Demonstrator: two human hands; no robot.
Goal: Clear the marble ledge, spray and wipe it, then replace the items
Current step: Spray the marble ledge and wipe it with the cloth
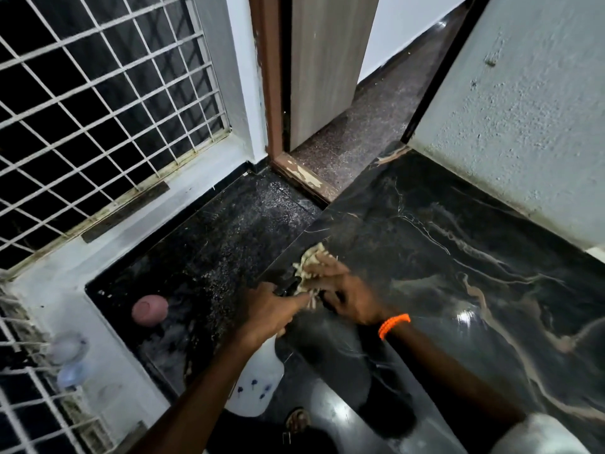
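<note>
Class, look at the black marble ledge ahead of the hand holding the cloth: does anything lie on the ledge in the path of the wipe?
Nothing visible does. The right hand presses the cloth at the marble ledge's near edge, and the surface ahead is bare up to the wall. The pink pot sits on the floor, off the ledge.

Both bare forearms reach forward from the lower edge of view and converge near the middle. Bare left hand (pixel 273 304): palm down, fingers closed, index finger extended toward the other hand. Bare right hand (pixel 340 291): back of hand up, fingers curled and bunched, motion-blurred. Fingertips of the two hands nearly meet. Orange beaded band (pixel 394 325) circles the right wrist. Left forearm runs diagonally from lower left; right forearm from lower right.
</note>
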